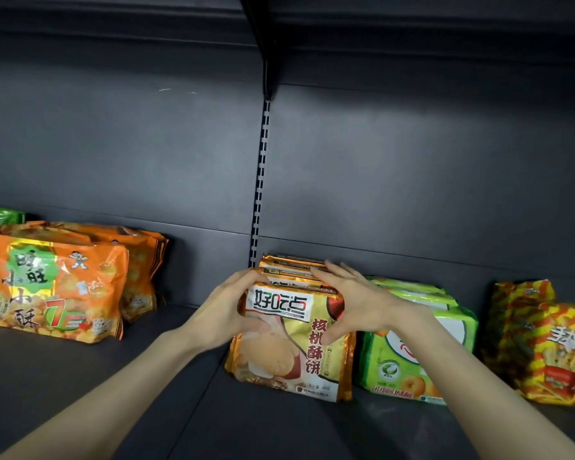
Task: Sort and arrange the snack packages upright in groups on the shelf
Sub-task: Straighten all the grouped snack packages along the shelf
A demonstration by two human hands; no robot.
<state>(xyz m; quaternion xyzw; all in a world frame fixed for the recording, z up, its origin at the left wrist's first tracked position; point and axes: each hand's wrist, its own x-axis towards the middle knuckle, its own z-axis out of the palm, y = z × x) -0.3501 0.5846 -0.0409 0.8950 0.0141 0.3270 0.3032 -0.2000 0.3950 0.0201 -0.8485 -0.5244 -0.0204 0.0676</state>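
A row of gold packages (296, 340) is held upright at the middle of the shelf (80, 393), squeezed from both sides: the left hand (233, 310) is curled round the row's 9 o'clock edge with its thumb on the front face, and the right hand (356, 300) is laid over the tops from 3 o'clock, fingers stretched back and thumb pressed on the front. Sorting is judged well advanced. Orange packages (54, 283) are grouped well apart at 9 o'clock, green packages (419, 343) stand just beside the gold row at 3 o'clock, and yellow-and-red packages (545, 343) are set farther out that way. What is left seems to be squaring the gold row. The count in each row cannot be told, since rear packs are hidden. A green packet (0, 214) at the far 9 o'clock border is cut off, and the yellow-and-red print is blurred.
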